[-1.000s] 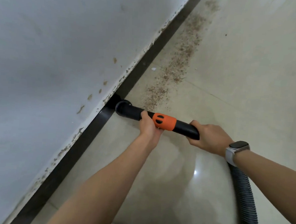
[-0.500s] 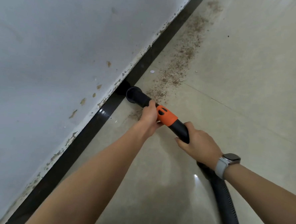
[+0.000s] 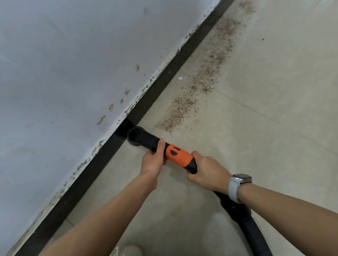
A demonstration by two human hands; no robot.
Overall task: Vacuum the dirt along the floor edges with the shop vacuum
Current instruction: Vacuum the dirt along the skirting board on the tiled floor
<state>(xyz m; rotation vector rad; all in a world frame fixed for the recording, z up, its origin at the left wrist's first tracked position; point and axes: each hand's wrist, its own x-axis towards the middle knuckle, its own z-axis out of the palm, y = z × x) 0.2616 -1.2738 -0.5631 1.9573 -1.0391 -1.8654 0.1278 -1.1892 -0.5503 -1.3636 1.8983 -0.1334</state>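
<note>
Against the black baseboard [image 3: 94, 174], your left hand [image 3: 154, 160] and right hand [image 3: 208, 174] both grip the vacuum nozzle [image 3: 143, 139], beside the dirt [image 3: 193, 97].

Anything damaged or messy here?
Yes. White wall paint is chipped along the black baseboard, and a brown dirt band lies on the floor ahead of the vacuum nozzle.

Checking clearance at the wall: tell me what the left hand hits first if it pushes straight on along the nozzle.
Probably the black baseboard; the left hand points along the black vacuum nozzle, whose mouth appears almost against it.
</note>
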